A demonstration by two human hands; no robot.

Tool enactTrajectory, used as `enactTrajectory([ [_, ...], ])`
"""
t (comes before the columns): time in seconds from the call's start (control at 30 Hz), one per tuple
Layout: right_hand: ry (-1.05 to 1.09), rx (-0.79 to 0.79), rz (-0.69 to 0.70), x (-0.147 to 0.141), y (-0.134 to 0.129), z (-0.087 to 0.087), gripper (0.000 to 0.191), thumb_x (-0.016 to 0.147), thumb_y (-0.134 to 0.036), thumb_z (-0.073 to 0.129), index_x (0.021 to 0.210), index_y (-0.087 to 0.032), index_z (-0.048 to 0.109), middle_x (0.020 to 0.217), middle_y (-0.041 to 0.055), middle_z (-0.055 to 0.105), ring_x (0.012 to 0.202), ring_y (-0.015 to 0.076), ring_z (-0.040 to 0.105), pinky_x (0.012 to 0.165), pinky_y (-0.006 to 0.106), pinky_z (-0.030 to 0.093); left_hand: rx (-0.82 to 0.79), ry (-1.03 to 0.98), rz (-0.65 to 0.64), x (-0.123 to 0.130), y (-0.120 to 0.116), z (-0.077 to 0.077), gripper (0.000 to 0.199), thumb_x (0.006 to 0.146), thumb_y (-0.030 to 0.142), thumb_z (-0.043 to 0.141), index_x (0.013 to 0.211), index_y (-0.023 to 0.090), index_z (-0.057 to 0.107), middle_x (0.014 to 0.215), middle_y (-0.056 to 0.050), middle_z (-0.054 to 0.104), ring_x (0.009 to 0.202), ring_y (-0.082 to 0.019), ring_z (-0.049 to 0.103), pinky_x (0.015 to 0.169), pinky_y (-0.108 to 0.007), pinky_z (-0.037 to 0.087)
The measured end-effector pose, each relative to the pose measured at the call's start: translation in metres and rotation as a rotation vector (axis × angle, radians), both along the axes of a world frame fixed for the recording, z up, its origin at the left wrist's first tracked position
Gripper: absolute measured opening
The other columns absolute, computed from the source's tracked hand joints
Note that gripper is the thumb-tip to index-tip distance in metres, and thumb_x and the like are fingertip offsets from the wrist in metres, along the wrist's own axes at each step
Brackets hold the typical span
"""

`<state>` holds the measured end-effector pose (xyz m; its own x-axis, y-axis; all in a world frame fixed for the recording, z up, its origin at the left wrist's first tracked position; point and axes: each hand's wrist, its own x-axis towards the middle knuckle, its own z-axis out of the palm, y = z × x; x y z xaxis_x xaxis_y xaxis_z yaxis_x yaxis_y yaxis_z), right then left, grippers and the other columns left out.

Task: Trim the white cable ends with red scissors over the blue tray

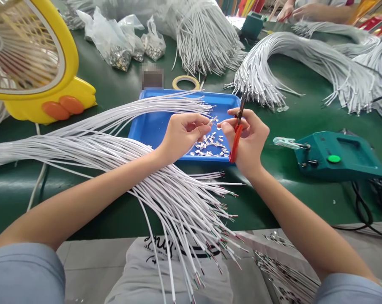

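Head view — left hand (pixel 182 136) pinches a tiny white bit (pixel 213 120) over the blue tray (pixel 149 128) — right hand (pixel 250 141) holds red scissors (pixel 236 142) at the tray's right edge.

Both forearms reach inward and converge. Left hand (pixel 187 134): thumb and fingertips pinched together. Right hand (pixel 246 137): fingers curled, index fingertip close to the left's.
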<state>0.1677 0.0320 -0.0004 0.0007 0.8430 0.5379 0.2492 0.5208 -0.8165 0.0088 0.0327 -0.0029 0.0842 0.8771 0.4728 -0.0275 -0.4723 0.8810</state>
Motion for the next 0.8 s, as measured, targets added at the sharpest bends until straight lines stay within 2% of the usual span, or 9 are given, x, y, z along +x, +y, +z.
enactTrajectory([
  [0.13, -0.089, -0.136, 0.027, 0.002, 0.004, -0.003, 0.017, 0.076, -0.029, 0.068, 0.091, -0.022, 0.062, 0.068, -0.0026, 0.061, 0.062, 0.0119, 0.058, 0.052, 0.024, 0.042, -0.057, -0.168, -0.086, -0.003, 0.004, 0.001, 0.013, 0.075, 0.025, 0.075, 0.072, 0.014, 0.071, 0.057, 0.001, 0.06, 0.046, -0.007, 0.055, 0.045, -0.018, 0.045],
  [0.27, -0.234, -0.165, 0.042, 0.001, -0.001, -0.001, 0.021, 0.073, -0.029, 0.072, 0.091, -0.022, 0.064, 0.066, -0.004, 0.057, 0.059, 0.0093, 0.052, 0.053, 0.023, 0.041, -0.092, -0.206, -0.108, -0.004, 0.007, 0.0, 0.02, 0.074, 0.034, 0.077, 0.075, 0.015, 0.074, 0.057, 0.001, 0.061, 0.047, -0.006, 0.054, 0.046, -0.018, 0.047],
  [0.37, -0.149, -0.166, 0.061, 0.0, -0.005, 0.004, 0.022, 0.073, -0.03, 0.072, 0.091, -0.021, 0.064, 0.065, -0.004, 0.056, 0.058, 0.009, 0.051, 0.051, 0.023, 0.039, -0.066, -0.209, -0.084, -0.002, 0.007, -0.001, 0.019, 0.072, 0.034, 0.078, 0.074, 0.015, 0.075, 0.061, 0.0, 0.062, 0.048, -0.006, 0.054, 0.046, -0.019, 0.047],
  [0.5, -0.014, -0.169, 0.116, 0.002, -0.005, 0.008, 0.024, 0.076, -0.031, 0.07, 0.096, -0.024, 0.06, 0.071, -0.0023, 0.061, 0.059, 0.01, 0.054, 0.054, 0.026, 0.044, -0.036, -0.134, -0.067, -0.001, 0.005, 0.0, 0.012, 0.071, 0.026, 0.079, 0.072, 0.015, 0.074, 0.062, 0.0, 0.063, 0.048, -0.006, 0.054, 0.044, -0.019, 0.046],
  [0.63, 0.025, -0.15, 0.148, 0.003, -0.003, 0.005, 0.025, 0.078, -0.029, 0.069, 0.1, -0.026, 0.057, 0.082, -0.0005, 0.065, 0.071, 0.0135, 0.062, 0.064, 0.032, 0.052, 0.036, -0.005, -0.038, -0.001, 0.0, 0.001, 0.004, 0.072, 0.018, 0.077, 0.072, 0.015, 0.074, 0.066, -0.001, 0.066, 0.052, -0.007, 0.057, 0.046, -0.018, 0.046],
  [0.8, 0.062, -0.158, 0.168, 0.002, -0.004, 0.005, 0.025, 0.077, -0.03, 0.071, 0.097, -0.027, 0.057, 0.076, -0.0027, 0.062, 0.07, 0.0127, 0.062, 0.064, 0.031, 0.052, 0.134, 0.119, 0.037, 0.0, -0.002, -0.002, 0.007, 0.069, 0.017, 0.08, 0.07, 0.015, 0.073, 0.066, -0.001, 0.069, 0.058, -0.008, 0.06, 0.052, -0.018, 0.049],
])
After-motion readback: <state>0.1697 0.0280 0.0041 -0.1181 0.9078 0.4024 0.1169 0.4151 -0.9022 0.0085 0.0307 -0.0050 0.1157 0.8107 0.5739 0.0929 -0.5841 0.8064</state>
